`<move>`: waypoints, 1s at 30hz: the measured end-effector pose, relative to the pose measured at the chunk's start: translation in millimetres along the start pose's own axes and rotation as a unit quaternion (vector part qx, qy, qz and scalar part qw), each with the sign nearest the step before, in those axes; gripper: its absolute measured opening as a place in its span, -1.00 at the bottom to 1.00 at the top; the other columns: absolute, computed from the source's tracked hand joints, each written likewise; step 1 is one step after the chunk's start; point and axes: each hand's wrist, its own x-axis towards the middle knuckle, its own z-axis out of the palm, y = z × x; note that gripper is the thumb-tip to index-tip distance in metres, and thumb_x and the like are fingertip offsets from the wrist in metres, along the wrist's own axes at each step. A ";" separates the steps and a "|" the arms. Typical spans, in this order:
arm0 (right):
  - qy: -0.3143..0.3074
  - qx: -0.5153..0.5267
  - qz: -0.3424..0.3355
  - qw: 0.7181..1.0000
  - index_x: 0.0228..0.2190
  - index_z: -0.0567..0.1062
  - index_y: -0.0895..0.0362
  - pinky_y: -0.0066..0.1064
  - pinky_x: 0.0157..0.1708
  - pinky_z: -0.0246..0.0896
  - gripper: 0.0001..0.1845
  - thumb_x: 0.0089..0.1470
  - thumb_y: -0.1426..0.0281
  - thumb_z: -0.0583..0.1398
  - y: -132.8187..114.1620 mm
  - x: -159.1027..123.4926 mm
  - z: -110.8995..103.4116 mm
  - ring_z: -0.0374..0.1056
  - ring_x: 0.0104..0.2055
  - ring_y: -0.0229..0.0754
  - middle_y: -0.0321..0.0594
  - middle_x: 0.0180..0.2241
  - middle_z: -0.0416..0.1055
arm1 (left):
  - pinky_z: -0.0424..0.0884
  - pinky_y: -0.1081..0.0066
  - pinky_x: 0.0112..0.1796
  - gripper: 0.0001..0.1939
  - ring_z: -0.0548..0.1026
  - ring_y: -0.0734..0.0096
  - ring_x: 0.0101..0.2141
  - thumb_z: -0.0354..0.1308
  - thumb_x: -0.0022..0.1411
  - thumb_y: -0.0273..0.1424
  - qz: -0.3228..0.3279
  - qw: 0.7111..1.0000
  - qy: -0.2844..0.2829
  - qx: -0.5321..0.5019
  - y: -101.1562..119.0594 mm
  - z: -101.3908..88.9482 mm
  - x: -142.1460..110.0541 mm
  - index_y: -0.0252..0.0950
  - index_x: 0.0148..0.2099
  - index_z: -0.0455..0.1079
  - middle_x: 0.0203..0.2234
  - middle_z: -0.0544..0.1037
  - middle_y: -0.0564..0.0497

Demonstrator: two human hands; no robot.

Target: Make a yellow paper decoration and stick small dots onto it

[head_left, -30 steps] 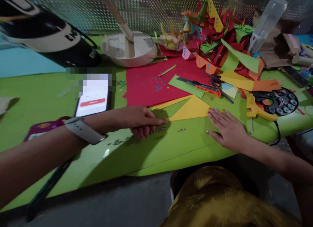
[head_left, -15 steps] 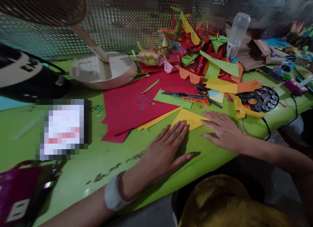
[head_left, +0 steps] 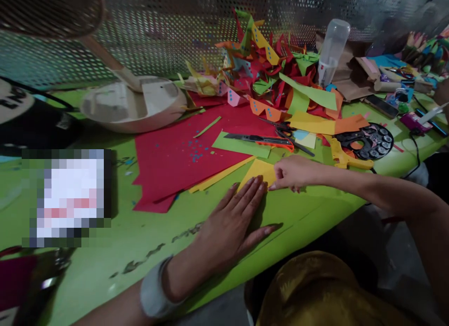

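Observation:
A folded piece of yellow paper lies on the green table near its front edge. My left hand rests flat across the paper's lower left part, fingers stretched and thumb apart. At the paper's right edge is my right hand, fingers curled in and thumb against the paper, so that corner is hidden. Just behind lie a red sheet, yellow strips and a green piece of paper with a box cutter on it. Black scissors lie beyond my right hand.
A pile of folded coloured paper stands against the mesh screen. To the left are a round white dish and a blurred-out screen. On the right lie a yellow glue gun, a black round tray and a clear bottle.
My right hand has moved left onto the paper's right side, and its spread fingers have curled closed. My left hand stays flat on the paper. The view has shifted slightly to the right.

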 end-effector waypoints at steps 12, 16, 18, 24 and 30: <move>0.006 0.004 0.065 0.998 -0.42 0.51 0.30 -0.53 -0.44 0.26 -0.73 0.11 0.29 0.25 30.5 -18.5 -23.7 0.40 -0.60 -0.37 -0.26 -0.62 0.49 | 0.03 0.01 0.28 -0.12 0.01 0.03 0.35 -0.26 0.36 0.11 0.001 1.000 -0.026 0.012 0.6 -7.0 2.6 -0.50 0.43 -0.11 0.36 0.04 -0.29; 0.007 -0.007 0.100 0.995 -0.44 0.51 0.25 -0.49 -0.48 0.26 -0.80 0.08 0.33 0.28 45.4 -30.9 -37.9 0.38 -0.64 -0.34 -0.26 -0.61 0.50 | 0.03 0.02 0.28 -0.13 0.02 0.04 0.35 -0.28 0.37 0.10 0.004 1.000 -0.014 0.017 0.2 -4.9 2.0 -0.52 0.42 -0.08 0.36 0.06 -0.31; 0.045 -0.042 0.096 0.993 -0.44 0.51 0.20 -0.44 -0.47 0.27 -0.84 0.07 0.34 0.29 47.5 -36.7 -40.0 0.41 -0.60 -0.28 -0.25 -0.59 0.51 | 0.04 0.02 0.28 -0.13 0.04 0.04 0.35 -0.29 0.37 0.10 0.002 1.000 -0.008 0.014 0.5 -3.7 1.6 -0.51 0.42 -0.07 0.35 0.07 -0.30; 0.208 -0.193 -0.149 0.947 -0.17 0.52 0.15 -0.33 -0.15 0.31 -0.78 0.17 0.31 0.24 33.8 -37.9 -6.6 0.45 -0.08 -0.11 -0.17 -0.13 0.54 | 0.13 0.01 0.24 -0.20 0.23 0.00 0.27 -0.20 0.37 0.07 0.000 1.000 0.023 0.009 -1.3 -5.8 1.7 -0.48 0.36 0.09 0.30 0.22 -0.33; 0.215 -0.325 -0.300 0.871 -0.15 0.51 0.23 -0.25 -0.13 0.27 -0.78 0.29 0.43 0.09 38.3 -19.5 24.5 0.39 -0.10 -0.09 -0.08 -0.14 0.52 | 0.49 0.13 -0.04 -0.65 0.54 0.08 -0.03 -0.09 0.44 -0.28 0.001 0.996 0.090 0.003 -9.7 -11.5 5.7 -0.33 0.08 0.40 0.03 0.55 -0.21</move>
